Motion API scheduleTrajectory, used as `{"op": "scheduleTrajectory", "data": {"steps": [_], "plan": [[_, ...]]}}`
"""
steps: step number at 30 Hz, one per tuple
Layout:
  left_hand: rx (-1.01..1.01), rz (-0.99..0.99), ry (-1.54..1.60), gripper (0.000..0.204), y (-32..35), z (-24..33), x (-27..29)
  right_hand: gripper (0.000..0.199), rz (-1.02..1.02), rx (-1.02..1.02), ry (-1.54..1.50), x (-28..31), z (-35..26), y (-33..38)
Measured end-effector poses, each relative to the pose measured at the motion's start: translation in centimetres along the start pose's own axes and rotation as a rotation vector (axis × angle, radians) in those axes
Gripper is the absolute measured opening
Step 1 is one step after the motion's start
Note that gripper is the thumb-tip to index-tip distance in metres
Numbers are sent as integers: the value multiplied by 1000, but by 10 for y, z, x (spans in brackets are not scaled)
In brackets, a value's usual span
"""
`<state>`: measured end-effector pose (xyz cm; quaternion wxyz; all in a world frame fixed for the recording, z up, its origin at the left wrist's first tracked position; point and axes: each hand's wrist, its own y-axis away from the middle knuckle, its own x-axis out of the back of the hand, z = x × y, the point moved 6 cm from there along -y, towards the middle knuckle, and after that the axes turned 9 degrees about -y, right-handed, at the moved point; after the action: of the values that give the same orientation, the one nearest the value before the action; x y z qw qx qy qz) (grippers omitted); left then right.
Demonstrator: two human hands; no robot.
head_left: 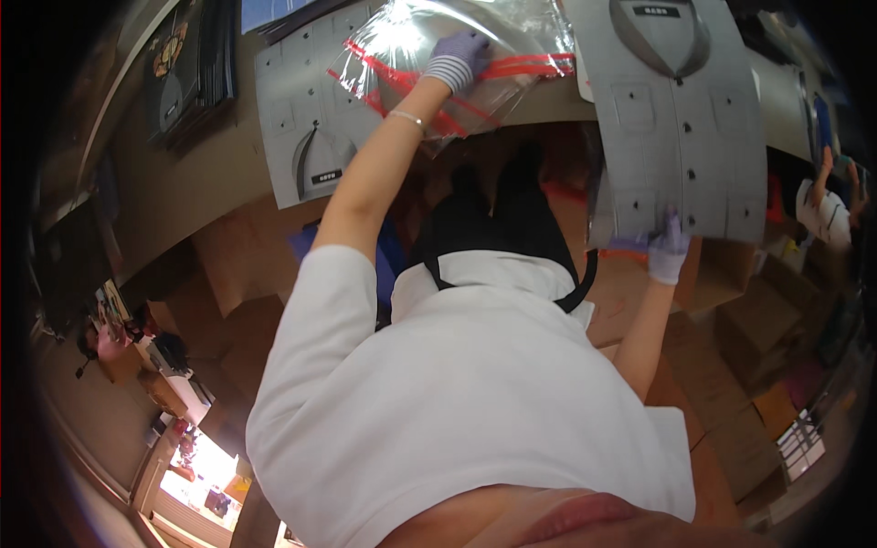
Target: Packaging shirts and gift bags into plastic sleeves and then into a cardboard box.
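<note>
My left hand [459,58], in a purple glove with a striped cuff, reaches to the far middle, its fingers curled onto a pile of clear plastic bags [530,41] with red strips. At the right, my right hand [669,252], gloved too, grips the near edge of a folded grey shirt [658,128]. One finger lies on top of the shirt; the rest of the grip is partly hidden. Clear film with a red strip shows at the shirt's near left corner. Another folded grey shirt [306,119] lies left of the bags, collar toward me, partly under them.
A stack of dark, flat packages [187,78] stands at the far left of the table [219,169]. Cardboard boxes [767,320] are at the right, below table height. Another person [822,205] is at the far right, and other people are at the lower left.
</note>
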<state>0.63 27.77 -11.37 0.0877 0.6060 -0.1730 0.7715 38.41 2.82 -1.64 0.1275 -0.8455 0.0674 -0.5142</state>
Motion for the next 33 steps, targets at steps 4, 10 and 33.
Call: {"op": "scheduleTrajectory", "data": {"steps": [4, 10, 33], "plan": [[-108, -238, 64, 24, -24, -40, -61, 46, 109, 183, 134, 34, -27, 27], [240, -373, 355, 28, -46, -65, -69, 33, 77, -364, -347, 31, -16, 68], [127, 355, 724, 16, -36, -70, 82, 34, 25, -579, -847, 19, 18, 51]]}}
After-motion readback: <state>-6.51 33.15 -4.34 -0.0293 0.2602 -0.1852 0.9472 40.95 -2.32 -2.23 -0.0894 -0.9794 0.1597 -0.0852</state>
